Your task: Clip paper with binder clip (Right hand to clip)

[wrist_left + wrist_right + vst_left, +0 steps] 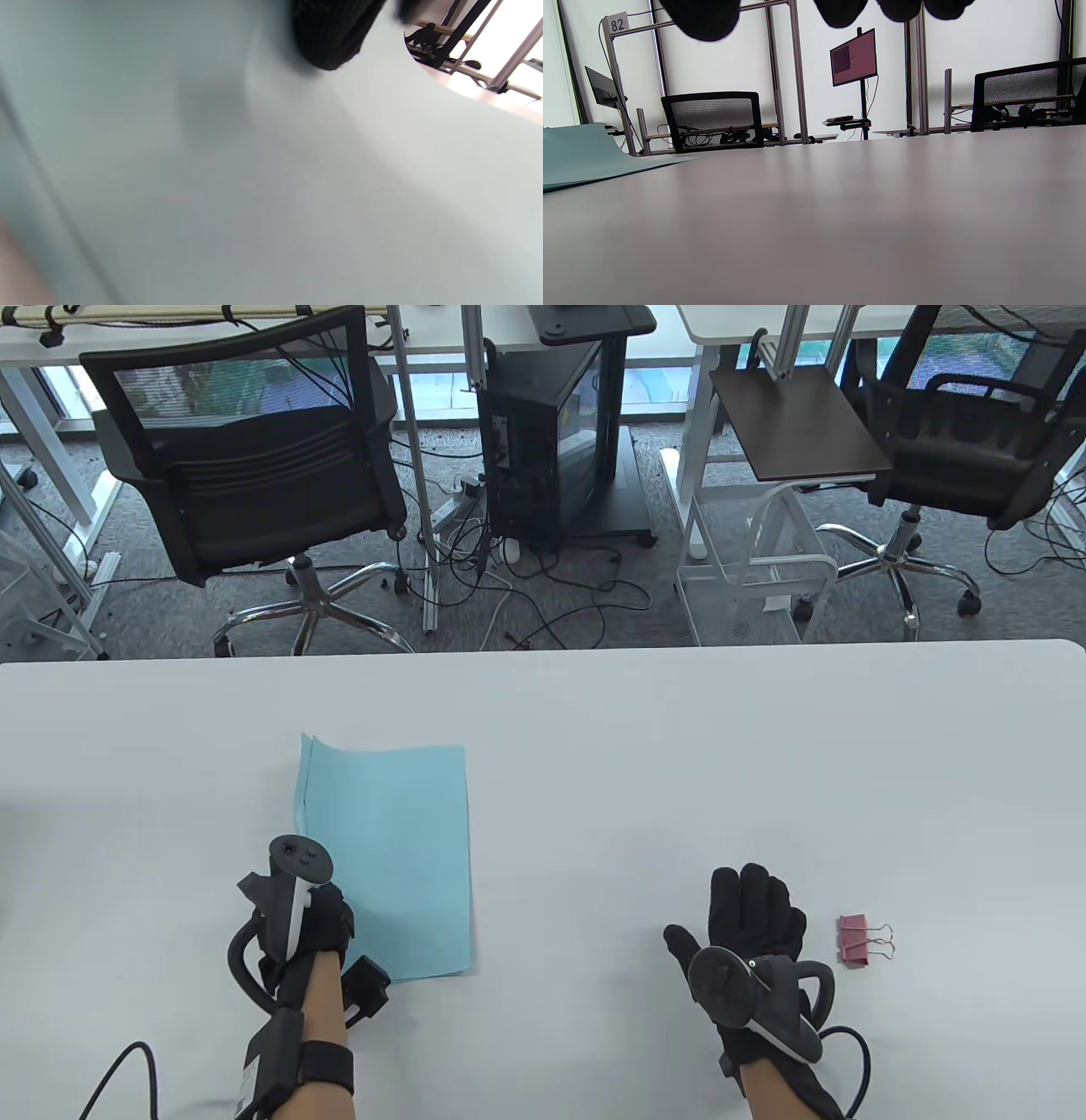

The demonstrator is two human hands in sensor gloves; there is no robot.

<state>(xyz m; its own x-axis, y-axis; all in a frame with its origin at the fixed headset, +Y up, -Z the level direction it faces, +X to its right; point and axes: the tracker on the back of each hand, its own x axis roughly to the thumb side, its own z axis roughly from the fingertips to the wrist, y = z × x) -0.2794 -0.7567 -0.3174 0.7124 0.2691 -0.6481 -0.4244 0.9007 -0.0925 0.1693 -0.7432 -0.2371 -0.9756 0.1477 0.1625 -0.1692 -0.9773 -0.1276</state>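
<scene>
A light blue sheet of paper (390, 848) lies flat on the white table (594, 712), left of centre. My left hand (316, 918) rests at the paper's lower left edge; the tracker hides its fingers. In the blurred left wrist view one gloved fingertip (331, 38) hangs just over the paper (212, 169). My right hand (753, 909) lies on the table with fingers spread, empty. A pink binder clip (857, 938) with wire handles lies just to its right, untouched. In the right wrist view the fingertips (704, 17) hang at the top and the paper (581, 156) lies at far left.
The table's far edge (543, 645) runs across the middle of the table view. Office chairs (254, 458), a computer cabinet (551, 432) and cables stand on the floor beyond it.
</scene>
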